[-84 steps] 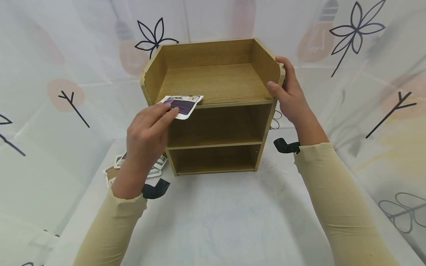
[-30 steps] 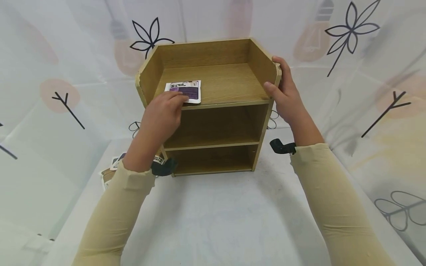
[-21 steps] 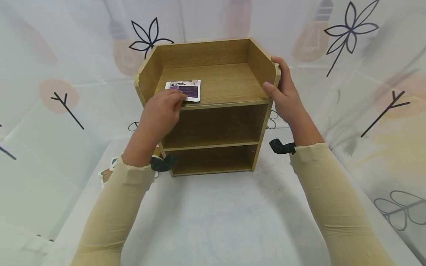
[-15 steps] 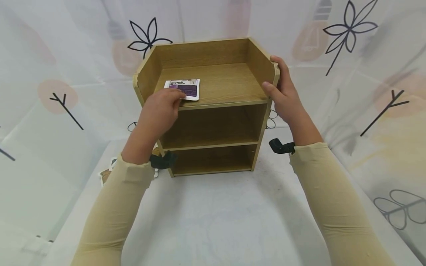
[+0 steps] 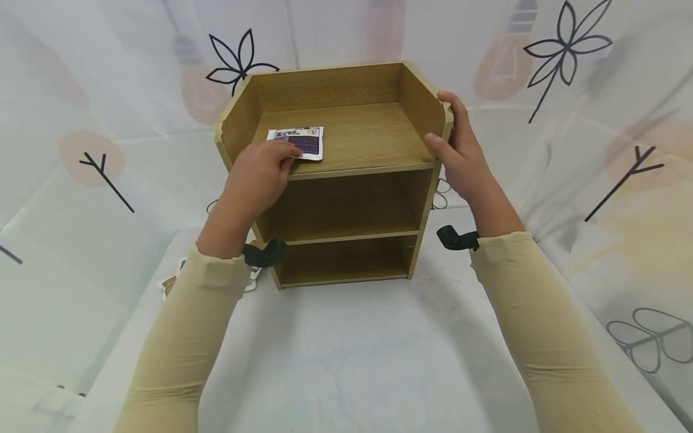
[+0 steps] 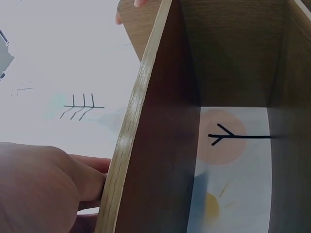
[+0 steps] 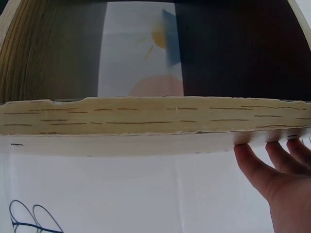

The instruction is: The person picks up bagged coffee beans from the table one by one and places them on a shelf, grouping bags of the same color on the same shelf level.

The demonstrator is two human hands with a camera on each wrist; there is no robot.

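Note:
A small wooden shelf unit (image 5: 352, 234) stands on a white table, with a walled top tray and two compartments below. On the front left of its top lies a flat white-and-purple packet (image 5: 307, 143) with printed text. My left hand (image 5: 257, 177) reaches over the front edge and holds the packet's near left part, its fingers covering that corner. My right hand (image 5: 464, 150) grips the unit's right side panel, thumb at the front edge and fingers behind. In the right wrist view, the right fingertips (image 7: 242, 149) press the panel's outer face.
Several packets (image 5: 253, 280) lie in a pile on the table left of the unit, mostly hidden behind the left forearm. A white cloth backdrop (image 5: 335, 30) with printed flowers and bulbs hangs behind. The white tabletop (image 5: 346, 355) extends toward me.
My left hand has brought the packet from above the front edge onto the top and slid it slightly backward. The right hand keeps its grip on the side panel.

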